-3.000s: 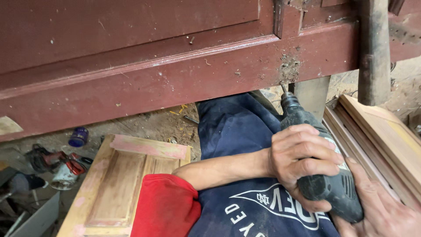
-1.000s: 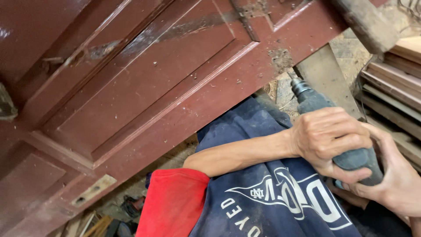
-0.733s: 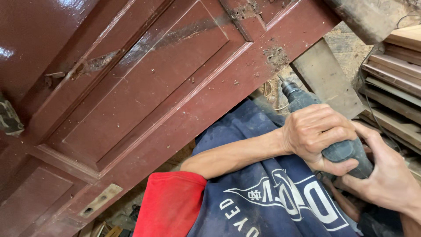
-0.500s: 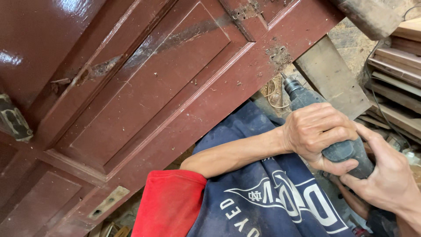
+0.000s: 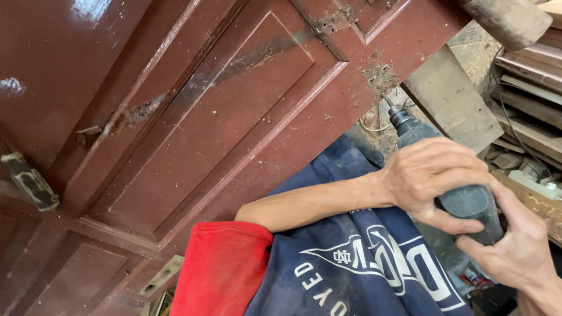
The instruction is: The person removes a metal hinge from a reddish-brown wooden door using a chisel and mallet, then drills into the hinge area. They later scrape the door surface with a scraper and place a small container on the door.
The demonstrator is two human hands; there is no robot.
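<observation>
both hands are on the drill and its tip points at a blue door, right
Not quite. The head view shows the left hand and the right hand both on the drill, its tip towards the door, but the door is dark red, not blue.

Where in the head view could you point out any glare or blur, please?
Head view: glare patches on the glossy dark-red door, brightest at the top left; the left hand and right hand on the drill look sharp; the frame is strongly tilted; daylight looks soft, without hard shadows.
</observation>
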